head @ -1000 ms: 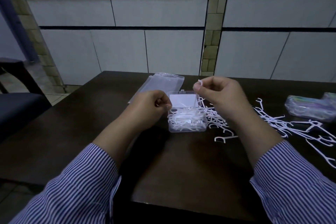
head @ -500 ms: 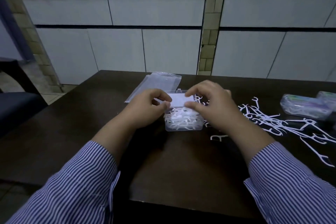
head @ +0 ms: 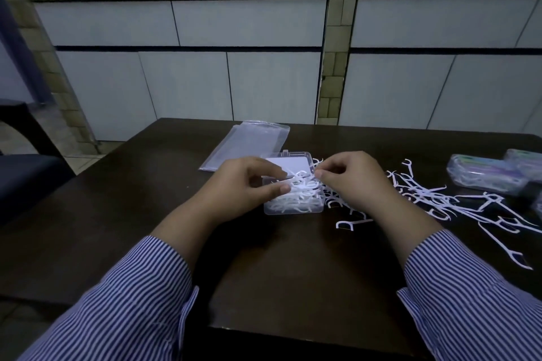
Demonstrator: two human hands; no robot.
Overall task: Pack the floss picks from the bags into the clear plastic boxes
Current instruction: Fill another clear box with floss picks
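Note:
A small clear plastic box (head: 293, 209) stands open at the table's middle, its lid (head: 289, 159) tipped back. White floss picks (head: 299, 195) are heaped inside and stick up above the rim. My left hand (head: 249, 182) is at the box's left side, thumb and fingers pinched on picks on top of the heap. My right hand (head: 350, 182) is at the box's right edge, with its fingertips closed on a pick that pokes over the rim. Several loose floss picks (head: 431, 199) lie scattered to the right.
A flat, empty clear bag (head: 246, 142) lies behind the box on the dark wooden table (head: 293, 272). Closed boxes of picks (head: 484, 176) sit at the far right edge. A dark chair (head: 26, 179) stands to the left. Tiled cabinets line the wall behind.
My right hand has come down from above the box, where it held one pick, to the box's right rim. My left hand has shifted from the box's side onto the heaped picks.

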